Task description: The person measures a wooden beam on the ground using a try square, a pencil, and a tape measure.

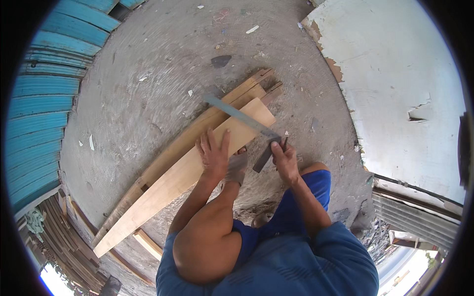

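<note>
- The long wooden plank [182, 172] lies on the ground, running from lower left up to the middle of the frame.
- The left hand [214, 154] lies flat on it, fingers spread wide.
- The right hand [285, 159] grips a metal square [247, 121] laid across the plank's top end.

Bare grey concrete floor [163, 54] filled the centre, littered with small scraps and chips. Blue corrugated sheeting [44, 103] curved along 9 to 11 o'clock. White plastered wall [395, 74], peeling and cracked, stood at 2 o'clock. Stacked dark timber strips [64, 237] lay at 8 o'clock. Daylight, bright at 7 and 5.
</note>
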`<state>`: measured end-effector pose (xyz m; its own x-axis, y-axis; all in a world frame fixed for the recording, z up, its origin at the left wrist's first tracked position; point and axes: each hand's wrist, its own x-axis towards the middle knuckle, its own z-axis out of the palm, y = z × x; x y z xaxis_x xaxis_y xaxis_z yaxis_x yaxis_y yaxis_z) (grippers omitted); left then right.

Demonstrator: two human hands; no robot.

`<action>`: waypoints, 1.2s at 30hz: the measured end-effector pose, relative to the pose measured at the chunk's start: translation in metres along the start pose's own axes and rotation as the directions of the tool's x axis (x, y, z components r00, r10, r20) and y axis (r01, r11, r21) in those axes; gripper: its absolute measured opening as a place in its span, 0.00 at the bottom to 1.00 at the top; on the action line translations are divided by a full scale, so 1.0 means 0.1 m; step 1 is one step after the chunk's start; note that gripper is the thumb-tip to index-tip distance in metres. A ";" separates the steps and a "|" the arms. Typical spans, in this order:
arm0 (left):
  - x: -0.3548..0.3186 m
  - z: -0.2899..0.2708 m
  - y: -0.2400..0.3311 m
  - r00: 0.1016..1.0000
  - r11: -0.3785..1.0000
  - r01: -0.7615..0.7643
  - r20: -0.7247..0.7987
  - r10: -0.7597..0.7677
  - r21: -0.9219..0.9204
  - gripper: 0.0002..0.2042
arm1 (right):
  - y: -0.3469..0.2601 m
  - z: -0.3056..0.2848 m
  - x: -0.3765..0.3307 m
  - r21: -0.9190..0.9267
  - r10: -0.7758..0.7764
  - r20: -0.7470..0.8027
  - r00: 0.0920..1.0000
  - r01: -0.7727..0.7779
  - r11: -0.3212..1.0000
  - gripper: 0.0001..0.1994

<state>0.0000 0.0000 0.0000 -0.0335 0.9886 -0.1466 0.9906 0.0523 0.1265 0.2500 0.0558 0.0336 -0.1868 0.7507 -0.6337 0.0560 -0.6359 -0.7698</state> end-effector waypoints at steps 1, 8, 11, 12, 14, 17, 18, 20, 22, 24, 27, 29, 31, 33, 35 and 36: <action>0.00 0.06 0.01 0.998 1.000 -0.019 -0.062 0.020 0.010 0.39 | 0.13 0.08 0.00 -0.036 0.021 0.008 1.000 -0.020 0.999 0.14; -0.07 0.23 0.03 0.982 0.989 -0.131 -0.143 0.119 -0.075 0.39 | 0.58 0.21 0.08 -0.093 -0.128 0.099 0.987 0.137 0.986 0.14; -0.15 0.21 -0.12 0.985 0.963 -0.140 -0.132 0.112 -0.232 0.46 | 0.50 0.33 0.09 -0.163 -0.028 0.113 0.993 0.046 0.986 0.14; -0.13 0.22 -0.12 0.981 0.956 -0.164 -0.140 0.132 -0.243 0.48 | 0.45 0.32 0.09 -0.200 0.038 0.100 0.994 -0.017 0.980 0.14; -0.10 0.23 -0.11 0.973 0.941 -0.208 -0.158 0.170 -0.266 0.53 | 0.57 0.32 0.18 -0.239 -0.031 0.071 0.997 0.047 0.970 0.14; -0.02 0.01 0.06 0.982 0.960 -0.166 0.045 0.181 -0.226 0.53 | 0.57 0.40 0.19 -0.142 -0.057 0.070 0.996 0.067 0.988 0.14; 0.01 -0.07 0.13 0.977 0.964 -0.166 0.096 0.189 -0.207 0.53 | 0.55 0.41 0.17 -0.084 -0.057 0.072 0.996 0.063 0.994 0.14; 0.07 -0.16 0.25 0.959 0.971 -0.169 0.197 0.202 -0.171 0.54 | 0.60 0.45 0.23 -0.040 -0.043 0.040 0.998 0.045 0.998 0.14; 0.05 -0.05 0.24 0.973 0.961 -0.209 0.061 0.223 -0.180 0.50 | 0.61 0.49 0.26 0.008 -0.019 0.033 0.999 0.019 1.000 0.13; 0.04 0.04 0.21 0.974 0.958 -0.225 -0.016 0.226 -0.180 0.47 | 0.60 0.53 0.26 0.058 0.016 0.035 0.999 -0.018 0.998 0.11; 0.03 0.12 0.17 0.976 0.960 -0.219 -0.052 0.213 -0.175 0.44 | 0.58 0.56 0.21 0.154 0.065 0.031 0.997 -0.069 0.986 0.11; 0.02 0.16 0.17 0.972 0.956 -0.228 -0.092 0.214 -0.182 0.42 | 0.59 0.57 0.22 0.232 0.080 0.036 0.996 -0.086 0.969 0.11; 0.05 0.17 0.22 0.971 0.953 -0.230 -0.115 0.210 -0.196 0.40 | 0.66 0.53 0.25 0.288 0.070 0.030 0.997 -0.076 0.955 0.11; 0.06 0.17 0.24 0.971 0.954 -0.224 -0.129 0.201 -0.200 0.39 | 0.68 0.53 0.27 0.318 0.041 0.026 0.999 -0.047 0.947 0.11; 0.05 0.17 0.22 0.973 0.957 -0.212 -0.135 0.188 -0.197 0.38 | 0.67 0.55 0.26 0.310 0.032 0.031 0.999 -0.040 0.950 0.11; 0.05 0.17 0.23 0.973 0.959 -0.208 -0.137 0.184 -0.193 0.37 | 0.66 0.55 0.26 0.306 0.028 0.031 0.999 -0.036 0.951 0.11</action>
<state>0.0248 0.0038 -0.0142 0.1314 0.9912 0.0150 0.9313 -0.1286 0.3408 0.1953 0.0236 -0.0296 -0.2159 0.7265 -0.6524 -0.2400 -0.6871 -0.6857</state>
